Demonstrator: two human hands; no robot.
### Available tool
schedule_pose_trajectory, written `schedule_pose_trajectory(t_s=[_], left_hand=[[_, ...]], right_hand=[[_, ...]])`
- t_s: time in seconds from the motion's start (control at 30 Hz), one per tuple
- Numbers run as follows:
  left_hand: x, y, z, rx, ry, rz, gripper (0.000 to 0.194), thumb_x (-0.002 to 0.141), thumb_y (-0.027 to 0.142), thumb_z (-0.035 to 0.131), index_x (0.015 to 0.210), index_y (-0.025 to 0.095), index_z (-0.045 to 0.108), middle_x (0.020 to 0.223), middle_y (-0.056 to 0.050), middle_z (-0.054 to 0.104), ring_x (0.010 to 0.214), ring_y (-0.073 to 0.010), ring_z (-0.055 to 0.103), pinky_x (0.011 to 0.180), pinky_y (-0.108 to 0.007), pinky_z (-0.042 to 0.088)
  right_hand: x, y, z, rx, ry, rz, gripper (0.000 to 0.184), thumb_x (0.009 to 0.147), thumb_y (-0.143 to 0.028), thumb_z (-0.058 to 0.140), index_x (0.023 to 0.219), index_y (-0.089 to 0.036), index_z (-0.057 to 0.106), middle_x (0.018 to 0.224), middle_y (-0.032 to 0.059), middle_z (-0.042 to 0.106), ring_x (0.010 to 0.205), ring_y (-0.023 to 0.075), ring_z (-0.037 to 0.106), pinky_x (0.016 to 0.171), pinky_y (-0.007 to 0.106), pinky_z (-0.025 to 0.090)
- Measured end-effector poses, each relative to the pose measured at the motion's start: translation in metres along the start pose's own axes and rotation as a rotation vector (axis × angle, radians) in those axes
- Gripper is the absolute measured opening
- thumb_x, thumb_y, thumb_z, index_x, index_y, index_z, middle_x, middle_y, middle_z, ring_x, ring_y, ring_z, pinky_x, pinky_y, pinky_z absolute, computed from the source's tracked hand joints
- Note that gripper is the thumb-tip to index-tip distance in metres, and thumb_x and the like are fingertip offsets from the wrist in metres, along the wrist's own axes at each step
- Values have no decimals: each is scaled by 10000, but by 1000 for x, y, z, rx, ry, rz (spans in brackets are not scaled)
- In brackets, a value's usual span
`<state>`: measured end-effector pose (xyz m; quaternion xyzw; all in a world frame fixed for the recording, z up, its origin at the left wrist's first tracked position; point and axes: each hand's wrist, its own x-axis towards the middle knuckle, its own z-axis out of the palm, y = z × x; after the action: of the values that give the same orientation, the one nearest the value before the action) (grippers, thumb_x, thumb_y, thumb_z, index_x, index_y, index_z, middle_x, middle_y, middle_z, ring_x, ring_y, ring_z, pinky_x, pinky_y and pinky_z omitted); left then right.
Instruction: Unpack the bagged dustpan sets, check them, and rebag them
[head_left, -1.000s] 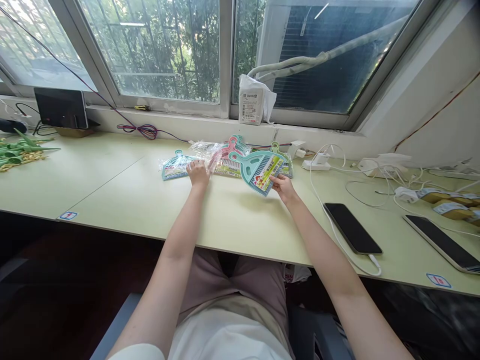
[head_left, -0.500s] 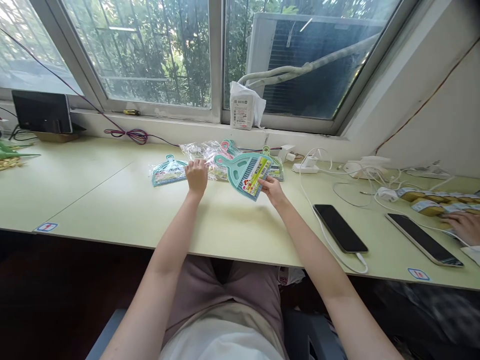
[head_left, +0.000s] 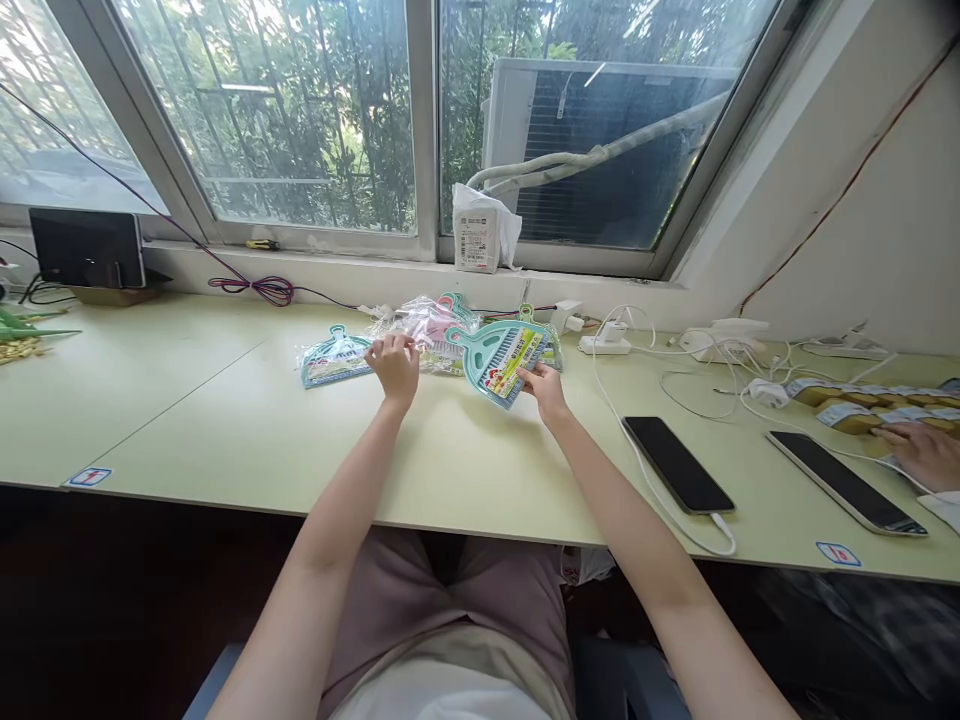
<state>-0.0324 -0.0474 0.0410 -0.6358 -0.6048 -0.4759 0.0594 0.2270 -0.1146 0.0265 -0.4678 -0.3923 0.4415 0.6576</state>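
Note:
My right hand (head_left: pixel 545 393) grips a mint-green dustpan-and-brush set (head_left: pixel 499 360) by the lower right of its yellow printed label, handle pointing left. My left hand (head_left: pixel 395 372) is at its left, with bent fingers somewhat apart and nothing visible in them. Beside those fingers lies a blue-green dustpan set (head_left: pixel 335 358) in clear wrapping. Behind both hands is a pink dustpan set (head_left: pixel 429 325) in crinkled clear plastic. A green-handled set (head_left: pixel 553 350) is partly hidden behind the held one.
To the right are a phone on a cable (head_left: pixel 679 465), a second phone (head_left: pixel 844 482), power strips and tangled white cords (head_left: pixel 604 343). Another person's hand (head_left: pixel 926 452) rests by several yellow packs (head_left: pixel 851 413). A dark tablet (head_left: pixel 86 248) stands far left; a tissue pack (head_left: pixel 476 238) sits on the sill.
The view has shifted slightly, so the table appears lower. My right hand has lowered the dustpan set a little. The fingers of my left hand have spread somewhat.

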Motion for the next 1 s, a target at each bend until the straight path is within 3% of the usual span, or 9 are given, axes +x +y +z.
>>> schedule_pose_trajectory(t_s=[0.13,0.33,0.47,0.73,0.87,1.0], left_hand=[[-12,15,10,-48,-76,83,211,911,205,453,978,238,651,1081,-103,652,1155,-320,506,1047,-477,268],[-23,30,16,-250,-99,211,189,891,157,489,980,222,642,1064,-85,617,1096,-261,557,978,-394,394],[-27,35,15,-311,-86,302,182,909,154,492,989,217,643,1024,-71,606,1017,-231,572,913,-355,441],[-35,43,17,-268,-101,445,191,963,240,507,1052,221,675,1046,-82,633,1029,-237,570,915,-372,399],[-36,44,15,-277,-94,476,179,948,241,546,1038,242,701,1079,-81,650,1055,-234,572,937,-375,368],[-36,44,16,-287,-18,411,179,937,220,559,952,255,734,1060,-76,675,1059,-243,565,978,-408,324]], right_hand=[[-3,0,3,15,73,-15,211,673,-230,804,844,-189,688,908,45,769,876,220,731,870,422,618],[-8,-4,9,-2,-101,27,282,648,-270,834,889,-187,714,928,57,770,872,229,730,833,414,620],[-12,-2,15,-16,-104,53,283,642,-255,838,888,-170,729,960,67,769,872,230,722,788,397,626],[-7,1,11,172,19,3,294,634,-266,840,875,-173,700,957,65,763,924,243,718,868,410,609],[-6,3,10,178,-6,-13,371,592,-308,870,893,-173,701,985,72,758,956,255,710,857,412,610],[-7,9,16,139,-58,-43,447,542,-342,896,908,-172,703,971,72,760,935,249,705,820,414,612]])
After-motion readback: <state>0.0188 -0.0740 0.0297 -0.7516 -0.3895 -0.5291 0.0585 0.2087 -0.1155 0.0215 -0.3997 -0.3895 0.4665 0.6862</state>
